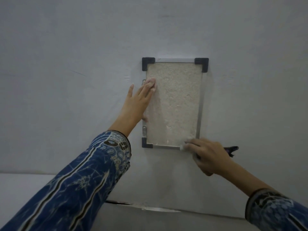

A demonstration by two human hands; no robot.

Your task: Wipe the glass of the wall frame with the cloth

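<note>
The wall frame (200, 104) hangs upright on a pale wall, with black corner pieces, thin metal edges and a speckled beige sheet behind its glass (176, 100). My left hand (138, 100) lies flat against the frame's left edge. Its fingers are spread, their tips rest on the upper left of the glass, and it holds nothing. My right hand (208, 155) covers the frame's bottom right corner and is closed around a dark cloth (232, 149). A dark end of the cloth pokes out to the right of the hand. Most of the cloth is hidden in the fist.
The bare grey-white wall (66, 64) surrounds the frame. A small metal bracket (144, 130) sits on the frame's lower left edge. Below, the wall steps out into a ledge with a dark crack (120, 203) along it. Blue patterned sleeves cover both of my forearms.
</note>
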